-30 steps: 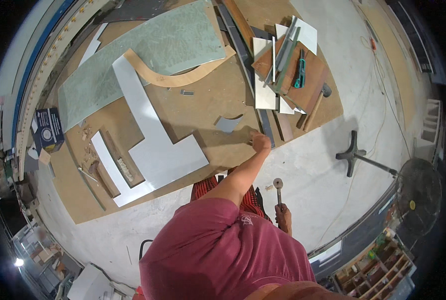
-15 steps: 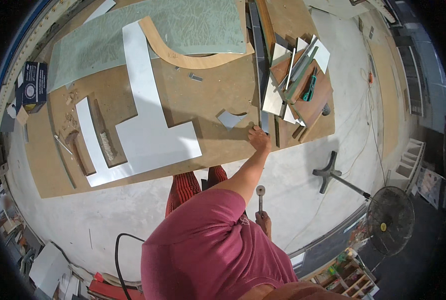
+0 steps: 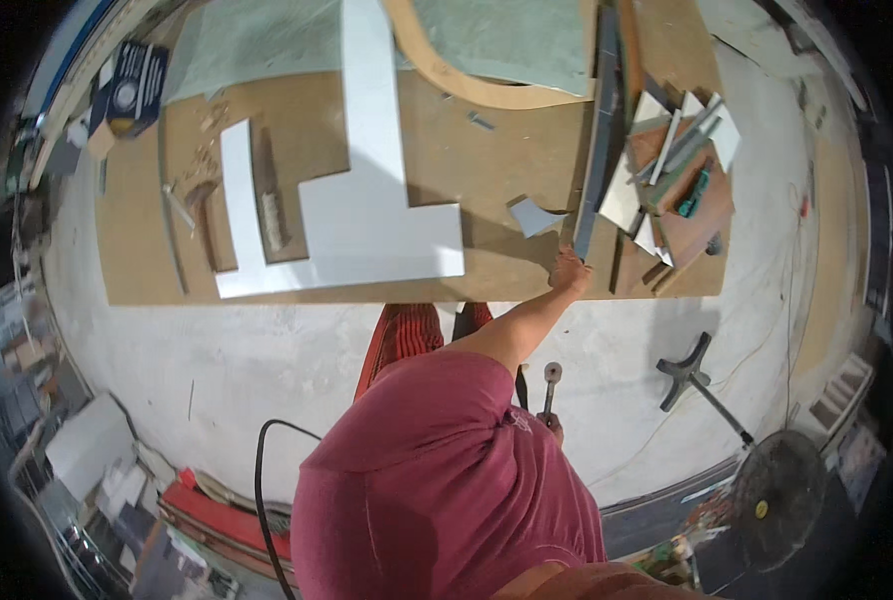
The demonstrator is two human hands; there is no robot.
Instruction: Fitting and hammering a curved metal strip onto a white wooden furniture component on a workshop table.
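Left hand [image 3: 570, 270] at near end of dark strip [image 3: 599, 140], bench's [image 3: 457, 165] near edge, toward right corner; grip: can't tell. Strip reached, apparently unlifted. Right hand [image 3: 556, 428] clasps round-headed metal tool [image 3: 552, 376].

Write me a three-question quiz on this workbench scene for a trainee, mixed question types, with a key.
1. Which hand is at the near end of the long gray strip: left, right or both?
2. True or false: the teal cutter lies on the pile of boards.
3. The right hand holds:
a) a round-headed tool
b) a dark box
c) a curved wooden piece

Key:
1. The left hand only
2. True
3. a
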